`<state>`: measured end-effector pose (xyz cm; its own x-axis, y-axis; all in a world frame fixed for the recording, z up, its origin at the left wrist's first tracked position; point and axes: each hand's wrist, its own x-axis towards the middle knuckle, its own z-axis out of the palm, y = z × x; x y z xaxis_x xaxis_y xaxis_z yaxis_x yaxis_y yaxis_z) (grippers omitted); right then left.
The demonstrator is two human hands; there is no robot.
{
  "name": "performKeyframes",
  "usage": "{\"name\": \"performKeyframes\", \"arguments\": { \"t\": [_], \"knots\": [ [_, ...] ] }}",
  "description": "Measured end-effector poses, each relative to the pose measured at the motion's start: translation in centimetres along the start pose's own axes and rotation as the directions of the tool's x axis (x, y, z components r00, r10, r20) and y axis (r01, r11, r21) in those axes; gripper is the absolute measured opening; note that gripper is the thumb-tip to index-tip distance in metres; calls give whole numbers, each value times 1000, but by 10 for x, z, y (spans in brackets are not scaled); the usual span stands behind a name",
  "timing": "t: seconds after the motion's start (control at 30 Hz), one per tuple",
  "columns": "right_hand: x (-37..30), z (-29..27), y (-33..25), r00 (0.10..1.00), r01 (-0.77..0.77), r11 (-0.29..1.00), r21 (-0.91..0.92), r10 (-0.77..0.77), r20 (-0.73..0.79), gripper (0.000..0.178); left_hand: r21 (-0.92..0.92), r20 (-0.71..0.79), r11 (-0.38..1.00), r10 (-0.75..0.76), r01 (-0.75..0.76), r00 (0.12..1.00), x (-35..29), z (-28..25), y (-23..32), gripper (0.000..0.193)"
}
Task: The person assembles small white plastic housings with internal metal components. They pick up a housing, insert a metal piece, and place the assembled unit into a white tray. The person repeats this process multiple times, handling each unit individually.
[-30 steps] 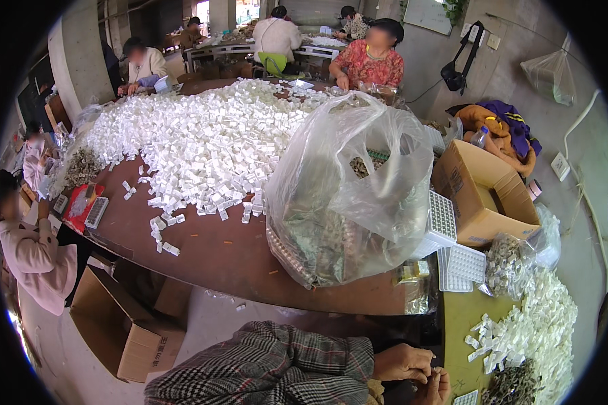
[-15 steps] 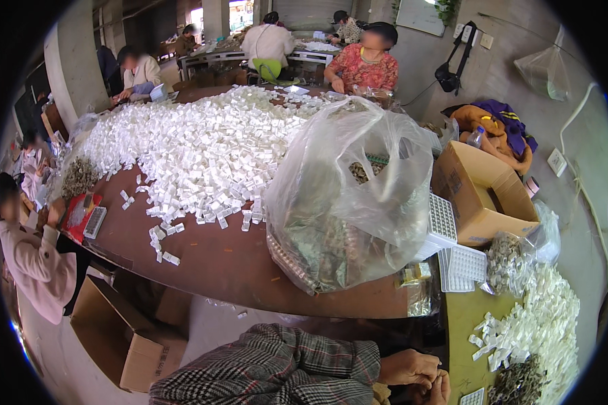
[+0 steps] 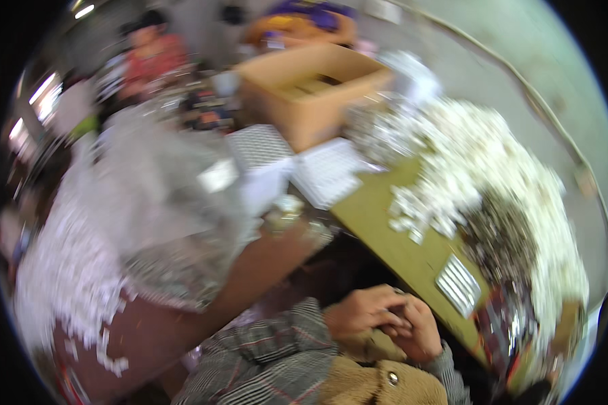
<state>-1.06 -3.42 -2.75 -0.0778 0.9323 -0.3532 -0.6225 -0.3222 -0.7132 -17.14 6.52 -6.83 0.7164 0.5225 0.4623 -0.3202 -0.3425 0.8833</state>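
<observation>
My left hand [image 3: 365,312] and my right hand [image 3: 417,329] meet in front of my body, just off the near edge of the olive-green table [image 3: 378,216]. Both are closed, fingers curled against each other. Whatever they may hold is hidden between the fingers and blurred. Nearest to the right hand on that table lies a small white slotted tray [image 3: 458,285]. Beyond it are a heap of dark, thin small parts [image 3: 503,233] and a large spread of small white plastic pieces [image 3: 479,145].
At left, a big translucent plastic bag [image 3: 175,196] stands on the brown table [image 3: 162,324] beside another white heap [image 3: 74,250]. White gridded trays [image 3: 327,169] and an open cardboard box [image 3: 304,101] stand ahead. A person in red [image 3: 152,61] sits at the far left.
My view has swung right, so the bag and brown table now sit further left and the olive-green table is central. Both hands show more fully, still held together.
</observation>
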Motion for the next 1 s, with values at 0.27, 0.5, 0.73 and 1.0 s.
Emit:
{"name": "performKeyframes", "arguments": {
  "t": [0.27,0.5,0.73,1.0],
  "knots": [
    [-15,-40,-1,999,29,942,333,-37,17,24,18,162,1000,-14,11,987,47,21,-6,37],
    [-21,-63,-19,982,186,952,241,-187,-20,18,111,183,993,5,-26,983,72,39,-15,34],
    [-31,-88,-27,936,319,948,-3,-315,-157,8,596,-204,787,-45,160,978,97,10,-24,26],
    [-43,-99,-39,949,217,956,-196,-254,-189,10,861,-201,455,-108,228,974,125,-12,-73,10]
  ]
}}
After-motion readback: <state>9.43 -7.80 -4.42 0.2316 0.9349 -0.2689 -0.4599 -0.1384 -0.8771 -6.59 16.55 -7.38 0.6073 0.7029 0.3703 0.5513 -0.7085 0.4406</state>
